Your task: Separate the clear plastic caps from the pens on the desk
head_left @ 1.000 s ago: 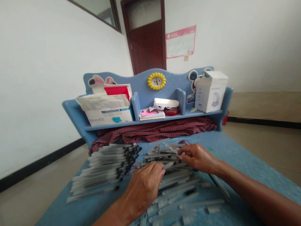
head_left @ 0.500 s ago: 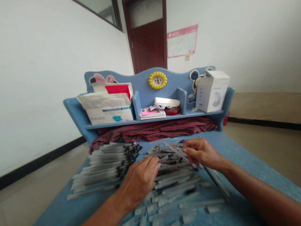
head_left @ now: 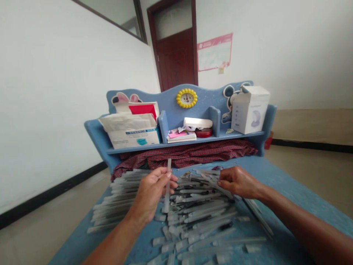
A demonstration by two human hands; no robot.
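My left hand (head_left: pixel 151 192) pinches a clear pen tube (head_left: pixel 167 184) and holds it nearly upright above the blue desk (head_left: pixel 275 184). To its left lies a neat stack of assembled pens (head_left: pixel 116 200) with black tips. My right hand (head_left: pixel 237 181) rests with curled fingers on a loose heap of clear pen tubes (head_left: pixel 204 206) and grips one of them. Short clear caps (head_left: pixel 176 239) lie scattered near the front edge.
A blue shelf (head_left: pixel 182 141) stands at the back of the desk with a mask box (head_left: pixel 135 134), booklets (head_left: pixel 180 135), a white carton (head_left: pixel 250 108) and a small yellow clock (head_left: pixel 186 98). Plaid red cloth (head_left: pixel 187 156) lies under it. A brown door (head_left: pixel 176 55) is behind.
My left hand has lifted off the heap and moved left, raising one clear tube upright. My right hand has stayed on the heap. The camera has shifted slightly.
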